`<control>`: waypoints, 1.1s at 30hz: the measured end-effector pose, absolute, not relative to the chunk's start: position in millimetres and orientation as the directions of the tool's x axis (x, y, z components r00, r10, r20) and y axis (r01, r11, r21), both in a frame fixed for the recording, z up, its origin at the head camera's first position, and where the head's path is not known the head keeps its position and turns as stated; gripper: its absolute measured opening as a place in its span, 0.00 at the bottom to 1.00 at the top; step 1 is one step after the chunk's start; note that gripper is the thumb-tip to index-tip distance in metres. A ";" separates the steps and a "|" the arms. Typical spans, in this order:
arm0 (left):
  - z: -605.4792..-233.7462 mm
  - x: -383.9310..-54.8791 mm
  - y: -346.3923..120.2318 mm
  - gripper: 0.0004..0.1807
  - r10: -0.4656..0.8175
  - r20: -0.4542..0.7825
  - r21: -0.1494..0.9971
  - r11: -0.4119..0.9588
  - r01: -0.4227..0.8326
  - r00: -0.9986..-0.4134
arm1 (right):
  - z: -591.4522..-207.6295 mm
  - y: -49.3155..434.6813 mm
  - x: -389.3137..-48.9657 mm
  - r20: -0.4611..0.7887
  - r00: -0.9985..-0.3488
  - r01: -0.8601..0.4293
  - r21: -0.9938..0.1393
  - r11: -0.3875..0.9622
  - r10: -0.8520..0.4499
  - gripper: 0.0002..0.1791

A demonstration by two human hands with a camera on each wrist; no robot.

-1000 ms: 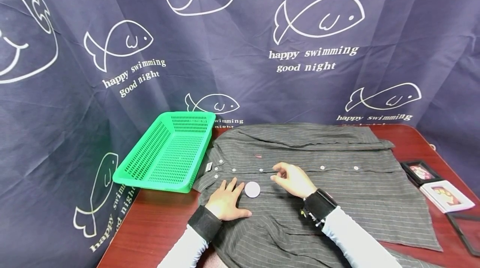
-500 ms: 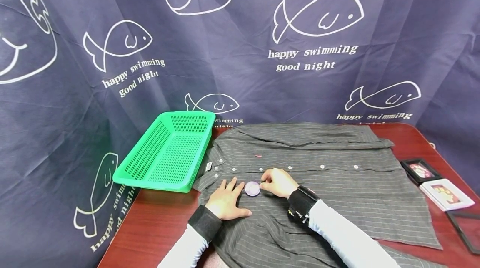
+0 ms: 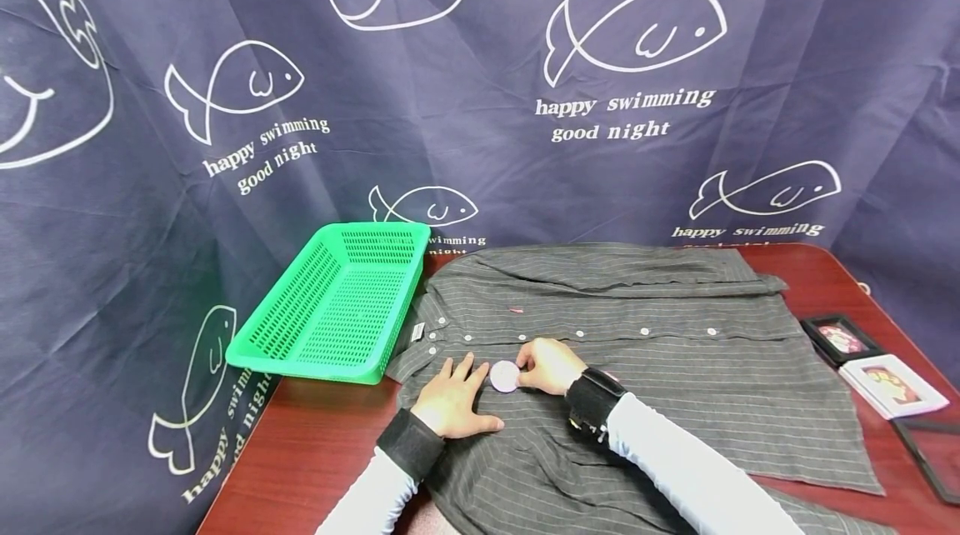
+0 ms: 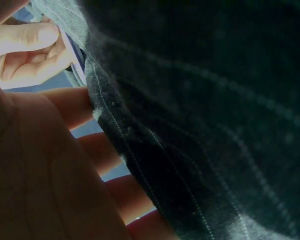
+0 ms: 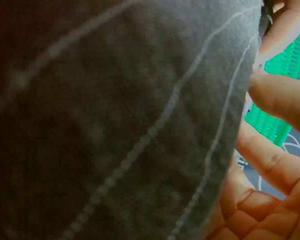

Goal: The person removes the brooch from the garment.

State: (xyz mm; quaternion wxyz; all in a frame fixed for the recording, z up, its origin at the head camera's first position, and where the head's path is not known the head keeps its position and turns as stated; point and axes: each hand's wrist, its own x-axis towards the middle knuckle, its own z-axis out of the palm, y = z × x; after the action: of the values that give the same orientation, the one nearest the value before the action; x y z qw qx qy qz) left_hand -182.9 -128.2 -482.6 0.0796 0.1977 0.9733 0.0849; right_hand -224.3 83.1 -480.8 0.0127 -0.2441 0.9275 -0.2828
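Observation:
A dark grey pinstriped button shirt (image 3: 675,402) lies spread out with its collar to the left. On its upper front sits a small flat white disc (image 3: 504,377); its kind does not show. My right hand (image 3: 553,367) pinches the disc's right edge between thumb and fingers. The left wrist view gives that edge (image 4: 74,57) a purplish tint beside the right thumb (image 4: 40,37). To the left of the disc, my left hand (image 3: 453,408) rests flat on the cloth, fingers spread and the index fingertip close to the disc.
A green plastic basket (image 3: 405,302) stands at the left, next to the shirt collar. At the right table edge lie a black picture frame (image 3: 842,341), a white one (image 3: 894,386) and a larger dark frame (image 3: 926,456). A blue fish-print curtain (image 3: 480,118) hangs behind the reddish table (image 3: 277,452).
My right hand has come left and a little down across the shirt to the disc and now pinches its edge. The left hand has stayed in place.

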 end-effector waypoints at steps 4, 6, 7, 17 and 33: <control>-482.9 -182.8 -128.0 0.49 0.404 -0.108 0.199 0.904 0.379 -0.908 | -478.6 82.4 -223.2 0.104 -0.880 -0.446 -0.522 0.727 -0.464 0.09; -482.7 -183.0 -127.7 0.49 0.408 -0.102 0.201 0.902 0.383 -0.907 | -478.3 82.7 -223.2 0.100 -0.881 -0.443 -0.523 0.729 -0.463 0.09; -482.7 -183.0 -127.6 0.49 0.410 -0.098 0.201 0.901 0.385 -0.907 | -478.4 82.8 -223.0 0.100 -0.880 -0.443 -0.524 0.727 -0.464 0.09; -480.4 -182.7 -127.1 0.50 0.407 -0.101 0.207 0.901 0.381 -0.908 | -483.8 80.7 -225.2 0.145 -0.880 -0.458 -0.507 0.730 -0.452 0.05; -481.7 -192.2 -119.1 0.50 0.439 -0.114 0.208 0.888 0.411 -0.891 | -481.0 76.2 -223.2 0.163 -0.875 -0.465 -0.541 0.700 -0.455 0.05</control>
State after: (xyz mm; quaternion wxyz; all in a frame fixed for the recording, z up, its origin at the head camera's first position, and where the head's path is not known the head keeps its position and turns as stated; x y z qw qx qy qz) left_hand -192.2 -119.1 -481.7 0.0791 0.2195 0.9683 0.0893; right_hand -223.2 76.2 -481.0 -0.0084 -0.2496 0.9220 -0.2958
